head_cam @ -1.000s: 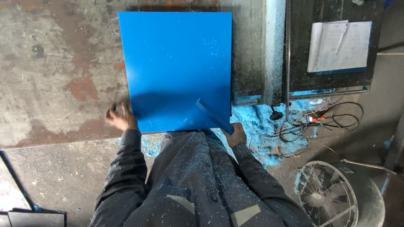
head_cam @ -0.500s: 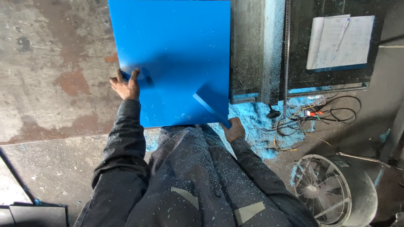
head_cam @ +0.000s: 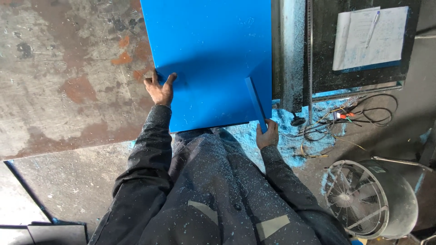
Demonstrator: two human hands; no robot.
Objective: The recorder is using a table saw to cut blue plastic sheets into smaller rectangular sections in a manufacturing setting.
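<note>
A large blue plastic sheet [head_cam: 213, 54] lies flat on a worn metal table [head_cam: 59, 77]. My left hand [head_cam: 160, 90] grips the sheet's left edge, thumb on top. A narrow blue strip [head_cam: 255, 103] rests on the sheet near its right edge. My right hand [head_cam: 267, 135] holds the near end of that strip at the sheet's front right corner. My dark sleeves and work trousers, dusted with blue chips, fill the lower middle.
A grey metal rail or fence [head_cam: 290, 50] runs along the sheet's right side. A paper pad with a pen [head_cam: 369, 36] lies on a dark surface beyond. Blue shavings and loose cables [head_cam: 349, 118] cover the floor; a round fan [head_cam: 368, 197] stands at lower right.
The sheet has slid away from me along the table. My left hand moved from the sheet's near left corner up its left edge. My right hand stayed at the strip's end.
</note>
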